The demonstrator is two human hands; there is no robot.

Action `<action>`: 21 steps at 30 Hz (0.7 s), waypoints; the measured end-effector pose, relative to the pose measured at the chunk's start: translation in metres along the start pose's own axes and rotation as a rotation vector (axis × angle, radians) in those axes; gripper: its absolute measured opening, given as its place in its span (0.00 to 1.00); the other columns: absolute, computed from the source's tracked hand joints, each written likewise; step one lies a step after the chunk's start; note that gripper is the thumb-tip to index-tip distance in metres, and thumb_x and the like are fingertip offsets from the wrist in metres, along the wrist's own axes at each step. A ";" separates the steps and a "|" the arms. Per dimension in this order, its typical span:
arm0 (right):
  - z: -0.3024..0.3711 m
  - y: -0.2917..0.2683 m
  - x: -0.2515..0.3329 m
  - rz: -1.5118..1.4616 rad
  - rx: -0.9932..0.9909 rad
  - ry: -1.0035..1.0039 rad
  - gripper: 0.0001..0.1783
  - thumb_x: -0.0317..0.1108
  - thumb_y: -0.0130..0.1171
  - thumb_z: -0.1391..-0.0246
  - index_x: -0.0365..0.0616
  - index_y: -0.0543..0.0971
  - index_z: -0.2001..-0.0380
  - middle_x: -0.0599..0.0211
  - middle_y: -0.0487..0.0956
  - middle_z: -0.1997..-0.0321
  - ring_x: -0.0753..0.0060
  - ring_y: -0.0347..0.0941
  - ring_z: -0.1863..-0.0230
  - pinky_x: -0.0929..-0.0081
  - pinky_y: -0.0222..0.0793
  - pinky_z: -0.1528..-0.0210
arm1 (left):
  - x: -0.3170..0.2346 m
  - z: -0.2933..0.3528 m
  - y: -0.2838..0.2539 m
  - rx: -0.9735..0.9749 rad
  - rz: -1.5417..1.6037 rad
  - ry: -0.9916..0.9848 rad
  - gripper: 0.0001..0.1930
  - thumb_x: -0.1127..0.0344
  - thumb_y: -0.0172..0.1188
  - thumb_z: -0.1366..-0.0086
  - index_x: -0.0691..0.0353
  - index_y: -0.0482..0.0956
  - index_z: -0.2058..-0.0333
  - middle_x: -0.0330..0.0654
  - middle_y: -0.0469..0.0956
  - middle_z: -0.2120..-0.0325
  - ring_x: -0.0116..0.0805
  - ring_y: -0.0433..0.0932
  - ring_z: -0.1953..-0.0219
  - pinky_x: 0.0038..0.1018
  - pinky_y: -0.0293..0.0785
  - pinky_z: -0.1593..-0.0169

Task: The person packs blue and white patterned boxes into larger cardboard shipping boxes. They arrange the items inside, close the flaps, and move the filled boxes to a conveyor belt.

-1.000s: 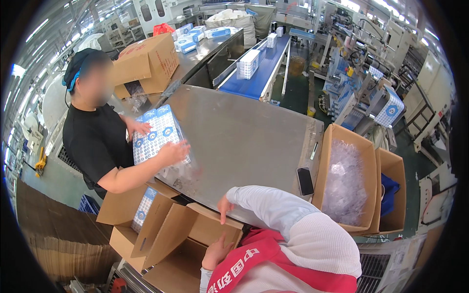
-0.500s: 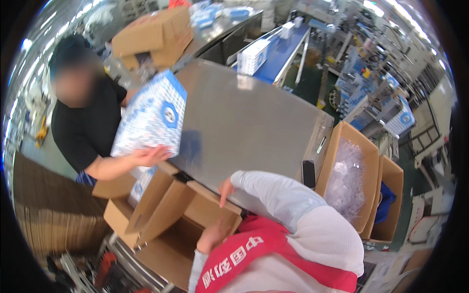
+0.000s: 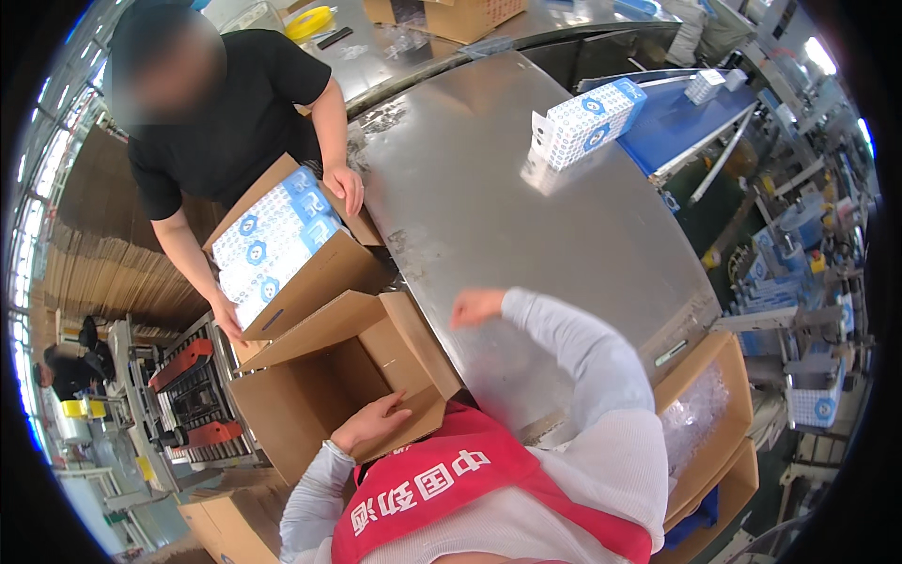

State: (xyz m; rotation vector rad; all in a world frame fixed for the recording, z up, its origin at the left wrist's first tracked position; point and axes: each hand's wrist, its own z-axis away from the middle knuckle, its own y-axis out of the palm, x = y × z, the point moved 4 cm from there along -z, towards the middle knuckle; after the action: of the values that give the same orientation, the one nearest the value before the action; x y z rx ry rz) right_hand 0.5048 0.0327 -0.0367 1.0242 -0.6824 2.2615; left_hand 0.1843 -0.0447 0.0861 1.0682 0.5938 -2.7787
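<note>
Nearest, below the left hand (image 3: 373, 423), a red apron (image 3: 470, 461) bears large white lettering; that hand, fingers loosely spread, lies over the near flap of an open brown carton (image 3: 272, 404), where keeping the flap folded outward should hold the mouth wide. Ahead to its right, the right hand (image 3: 477, 307) hangs half-curled above the metal worktop (image 3: 526, 254); whether it pinches anything cannot be told. Beyond both hands, at left, a co-worker touches a box (image 3: 315, 282) of blue-emblemed packs (image 3: 258, 249); farther right sits a matching printed pack (image 3: 587, 122).
</note>
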 end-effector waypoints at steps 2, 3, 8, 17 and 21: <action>0.033 -0.093 0.049 0.589 -0.586 -0.174 0.19 0.35 0.62 0.54 0.42 0.81 0.56 0.51 0.79 0.51 0.51 0.76 0.51 0.56 0.72 0.49 | 0.007 0.011 -0.005 0.016 -0.040 -0.112 0.38 0.48 0.56 0.32 0.68 0.58 0.34 0.59 0.70 0.42 0.49 0.71 0.40 0.35 0.68 0.39; 0.049 -0.141 0.067 0.645 -0.801 -0.131 0.23 0.32 0.62 0.58 0.42 0.79 0.54 0.51 0.76 0.46 0.47 0.71 0.44 0.53 0.68 0.43 | 0.009 0.014 -0.008 0.029 -0.066 -0.162 0.38 0.48 0.56 0.32 0.68 0.57 0.34 0.58 0.71 0.41 0.48 0.71 0.39 0.35 0.68 0.39; 0.110 -0.306 -0.006 0.777 -1.273 0.201 0.38 0.35 0.68 0.56 0.65 0.69 0.38 0.60 0.53 0.26 0.47 0.46 0.26 0.39 0.42 0.29 | 0.001 0.000 -0.027 -0.119 -0.211 -0.092 0.36 0.48 0.56 0.31 0.64 0.59 0.33 0.58 0.74 0.45 0.49 0.76 0.44 0.34 0.71 0.42; 0.116 -0.253 -0.027 0.817 -1.329 0.416 0.14 0.39 0.57 0.44 0.45 0.85 0.61 0.60 0.60 0.30 0.48 0.51 0.28 0.35 0.47 0.32 | -0.043 -0.036 -0.031 -0.252 -0.315 0.205 0.26 0.51 0.54 0.31 0.62 0.69 0.41 0.54 0.79 0.55 0.53 0.77 0.52 0.40 0.73 0.46; 0.109 -0.090 0.027 1.006 -1.190 0.109 0.17 0.39 0.52 0.42 0.40 0.82 0.59 0.38 0.61 0.31 0.33 0.50 0.29 0.36 0.42 0.30 | -0.095 -0.040 -0.029 -0.432 -0.323 0.396 0.23 0.55 0.55 0.31 0.62 0.71 0.43 0.53 0.77 0.52 0.52 0.75 0.48 0.40 0.71 0.44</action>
State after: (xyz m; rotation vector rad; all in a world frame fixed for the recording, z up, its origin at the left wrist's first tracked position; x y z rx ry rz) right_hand 0.6042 0.0343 0.0664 -0.1096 -2.4380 1.8704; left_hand 0.2733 -0.0058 0.1314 1.5254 1.4499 -2.4873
